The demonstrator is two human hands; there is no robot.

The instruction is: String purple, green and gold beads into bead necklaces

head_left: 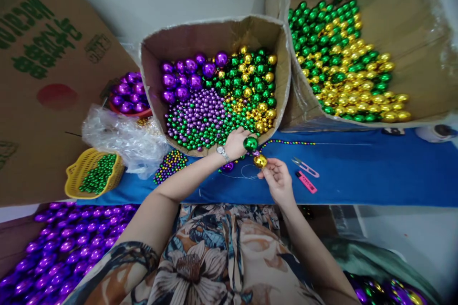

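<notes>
My left hand, with a watch on its wrist, is closed around a large shiny green bead at the front rim of the middle carton; its fingertips are partly hidden behind the bead. Between finger and thumb, my right hand pinches a large gold bead. A small purple bead sits between the green and gold ones. Thin clear thread loops on the blue cloth below, beside a large purple bead. A strand of small beads runs off to the right.
The middle carton holds purple, green and gold beads; another carton stands right. On the blue cloth lie thread snips and a pink cutter. Leftward are a yellow basket, plastic bag and small bead strands.
</notes>
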